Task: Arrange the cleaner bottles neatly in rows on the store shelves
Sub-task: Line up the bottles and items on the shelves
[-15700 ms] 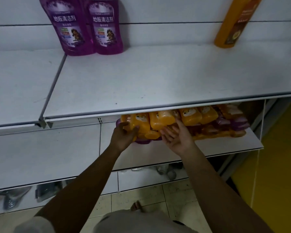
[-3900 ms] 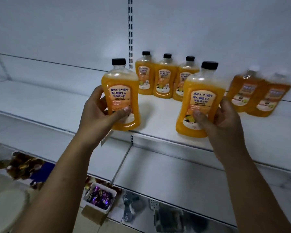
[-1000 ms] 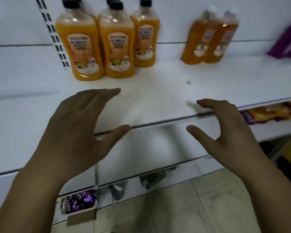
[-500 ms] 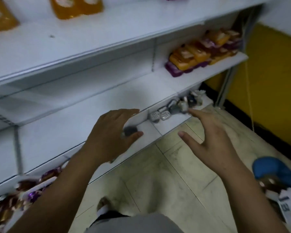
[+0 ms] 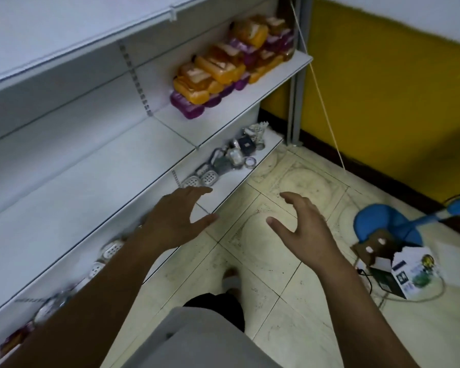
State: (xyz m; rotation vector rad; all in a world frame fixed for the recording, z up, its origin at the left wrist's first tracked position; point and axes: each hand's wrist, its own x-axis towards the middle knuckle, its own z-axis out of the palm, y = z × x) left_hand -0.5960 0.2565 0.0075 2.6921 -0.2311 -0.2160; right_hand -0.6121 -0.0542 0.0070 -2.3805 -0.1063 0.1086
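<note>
A heap of orange cleaner bottles (image 5: 215, 73) lies on its side over purple bottles (image 5: 187, 108) on the right end of a low white shelf (image 5: 239, 110). My left hand (image 5: 174, 221) hovers empty with fingers spread over the edge of the bottom shelf. My right hand (image 5: 302, 229) is also empty and spread, held over the tiled floor. Both hands are well below and left of the bottle heap. The upright orange bottles on the upper shelf are out of view.
Small metal and plastic wares (image 5: 229, 160) crowd the bottom shelf (image 5: 231, 187). A blue item (image 5: 383, 221), a cardboard piece and a printed box (image 5: 406, 272) lie on the floor at right. A yellow wall (image 5: 383, 83) closes the aisle behind the shelf post (image 5: 296, 83).
My view has swung down and to the right, from the upper shelf with standing orange bottles to the low shelves and floor. Both hands stay empty and spread and have dropped lower.
</note>
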